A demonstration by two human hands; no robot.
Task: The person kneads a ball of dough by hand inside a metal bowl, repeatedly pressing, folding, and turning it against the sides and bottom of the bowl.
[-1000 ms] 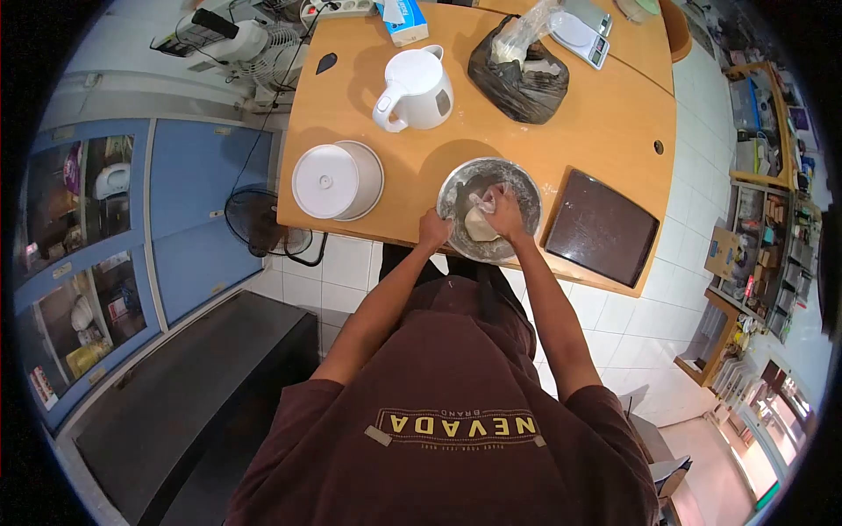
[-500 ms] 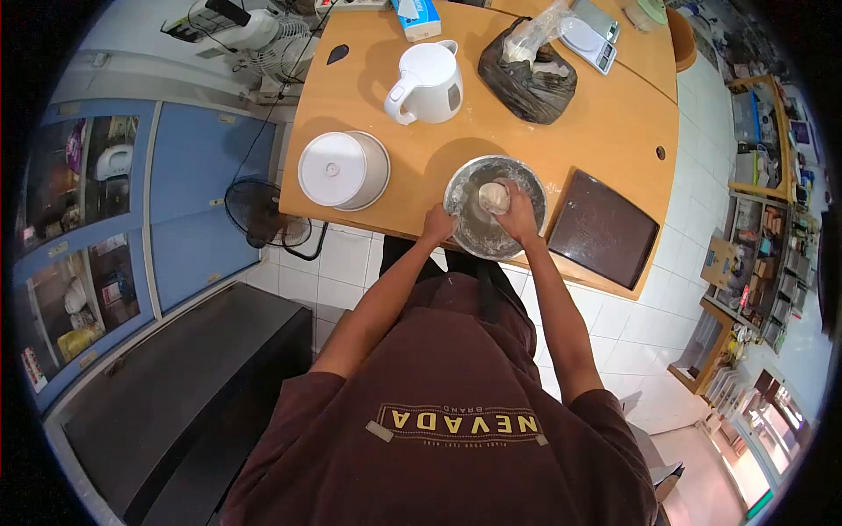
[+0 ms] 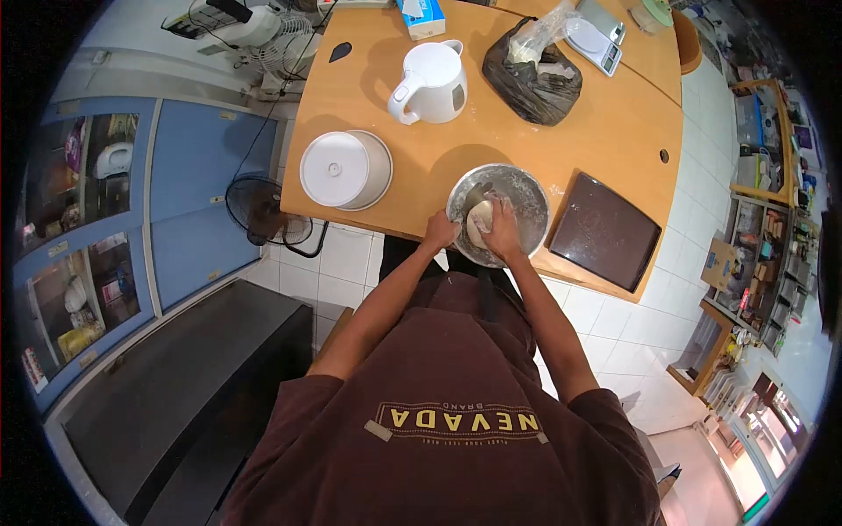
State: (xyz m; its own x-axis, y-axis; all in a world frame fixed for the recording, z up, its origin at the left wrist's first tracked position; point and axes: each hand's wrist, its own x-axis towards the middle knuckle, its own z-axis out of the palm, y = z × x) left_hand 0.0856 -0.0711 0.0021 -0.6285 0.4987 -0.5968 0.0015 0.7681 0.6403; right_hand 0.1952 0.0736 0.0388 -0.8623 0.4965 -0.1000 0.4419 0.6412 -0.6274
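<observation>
A metal bowl (image 3: pixel 530 195), its inside dusted with flour, is at the table's front edge. My left hand (image 3: pixel 441 231) is closed on the bowl's left rim. Inside the bowl my right hand (image 3: pixel 502 230) grips a pale lump of dough (image 3: pixel 478 223), its fingers wrapped over the right side of the lump. A dark, flat tray (image 3: pixel 605 231) lies just right of the bowl. To the left is a round white lidded container (image 3: pixel 336 169).
A white kettle (image 3: pixel 430 83) stands behind the bowl. Farther back are a black plastic bag (image 3: pixel 532 88), a kitchen scale (image 3: pixel 595 42) and a blue-and-white carton (image 3: pixel 423 19). A black fan (image 3: pixel 266 213) stands left of the table.
My right hand has moved toward me and left with the dough, lower in the bowl. The bowl has shifted slightly toward me. My left hand stays at the rim.
</observation>
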